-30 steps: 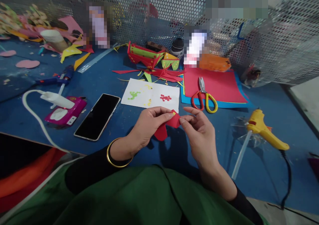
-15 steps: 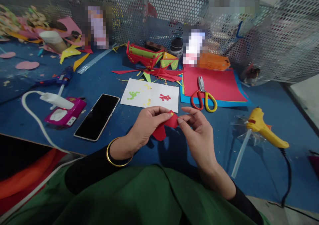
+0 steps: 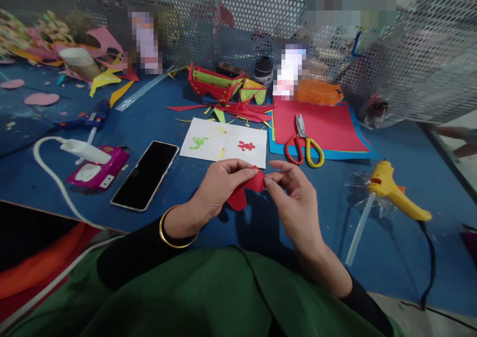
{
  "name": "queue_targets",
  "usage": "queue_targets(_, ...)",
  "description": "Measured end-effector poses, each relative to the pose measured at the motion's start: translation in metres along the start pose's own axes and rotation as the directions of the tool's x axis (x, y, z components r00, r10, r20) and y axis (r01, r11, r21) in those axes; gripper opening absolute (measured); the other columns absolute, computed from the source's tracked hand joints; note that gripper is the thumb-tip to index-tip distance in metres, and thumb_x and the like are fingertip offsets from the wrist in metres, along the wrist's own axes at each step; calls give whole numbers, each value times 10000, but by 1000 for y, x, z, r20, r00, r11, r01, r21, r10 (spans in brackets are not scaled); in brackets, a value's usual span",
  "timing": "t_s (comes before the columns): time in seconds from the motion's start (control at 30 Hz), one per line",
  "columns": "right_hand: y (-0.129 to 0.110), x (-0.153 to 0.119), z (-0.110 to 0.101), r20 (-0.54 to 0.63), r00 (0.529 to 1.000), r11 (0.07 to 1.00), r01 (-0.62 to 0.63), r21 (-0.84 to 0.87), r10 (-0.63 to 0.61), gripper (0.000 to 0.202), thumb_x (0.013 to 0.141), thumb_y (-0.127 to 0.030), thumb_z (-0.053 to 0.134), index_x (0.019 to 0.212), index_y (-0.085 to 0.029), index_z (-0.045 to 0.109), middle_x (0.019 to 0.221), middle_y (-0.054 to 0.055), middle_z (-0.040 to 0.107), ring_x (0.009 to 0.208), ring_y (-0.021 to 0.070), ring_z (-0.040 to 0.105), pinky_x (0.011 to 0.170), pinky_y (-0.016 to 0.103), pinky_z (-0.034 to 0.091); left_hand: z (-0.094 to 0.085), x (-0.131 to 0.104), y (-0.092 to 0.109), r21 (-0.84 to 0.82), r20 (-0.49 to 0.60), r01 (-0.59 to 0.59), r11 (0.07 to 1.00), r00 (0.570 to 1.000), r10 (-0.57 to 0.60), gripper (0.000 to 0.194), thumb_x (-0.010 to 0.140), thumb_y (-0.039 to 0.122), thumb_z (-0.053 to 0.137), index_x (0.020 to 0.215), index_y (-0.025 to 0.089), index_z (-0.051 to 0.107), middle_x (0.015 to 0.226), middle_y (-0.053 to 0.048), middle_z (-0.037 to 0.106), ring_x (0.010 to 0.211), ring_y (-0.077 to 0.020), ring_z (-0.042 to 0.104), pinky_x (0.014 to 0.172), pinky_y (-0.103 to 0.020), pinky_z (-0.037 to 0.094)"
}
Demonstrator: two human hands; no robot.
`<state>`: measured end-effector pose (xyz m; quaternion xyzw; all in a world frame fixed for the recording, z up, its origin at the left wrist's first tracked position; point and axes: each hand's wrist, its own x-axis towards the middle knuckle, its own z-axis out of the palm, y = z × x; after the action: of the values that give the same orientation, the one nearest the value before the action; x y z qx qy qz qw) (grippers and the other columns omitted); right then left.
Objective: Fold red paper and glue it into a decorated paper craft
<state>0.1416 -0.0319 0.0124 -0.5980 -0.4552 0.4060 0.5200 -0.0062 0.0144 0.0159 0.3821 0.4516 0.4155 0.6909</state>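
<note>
Between my two hands, above the blue table, is a red paper cutout (image 3: 238, 198). My left hand (image 3: 216, 185) pinches it between thumb and fingers from the left. From the right, my right hand (image 3: 294, 193) grips the paper's edge with thumb and forefinger. Just beyond my hands lies a white card (image 3: 231, 135) bearing small green, yellow and red paper pieces. Scissors (image 3: 303, 143) with one red and one yellow handle rest partly on a stack of coloured paper (image 3: 316, 126).
A yellow glue gun (image 3: 398, 190) lies at the right, a blue one (image 3: 99, 113) at the left. A black phone (image 3: 147, 175) and a pink power strip (image 3: 119, 160) are left of my hands. Red and green paper shapes (image 3: 216, 81) stand at the back, before a perforated metal screen (image 3: 264, 4).
A small yellow spot on the red paper near my left thumb no longer shows. My hands have barely shifted. Part of another person has come into view at the far right edge.
</note>
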Motion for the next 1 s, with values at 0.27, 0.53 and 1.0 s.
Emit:
queue_targets(0.27,-1,0,0,-20,1000,1000,11,17,-11,344,807,-324,704,1114,-199,613,760,-27,693,731,145,645,773,349,531,0,-1,0,4,4,-10,1000,1000,10,189,662,313,874,724,170,766,756,0,746,717,-117,641,762,-251,503)
queue_targets(0.53,-1,0,0,-27,1000,1000,15,16,-15,344,805,-323,707,1110,-195,614,763,-25,699,724,142,643,775,352,535,0,0,0,-15,4,6,1000,1000,-6,172,650,278,868,721,169,756,743,13,740,697,-102,634,726,-230,493)
queue_targets(1.0,5,4,1,-96,995,998,40,37,-36,370,820,-379,715,1125,-194,616,775,-12,685,743,152,633,747,341,529,-4,-4,5,170,113,-18,985,994,-2,194,704,335,831,787,169,772,780,-17,755,676,-121,629,650,-229,477)
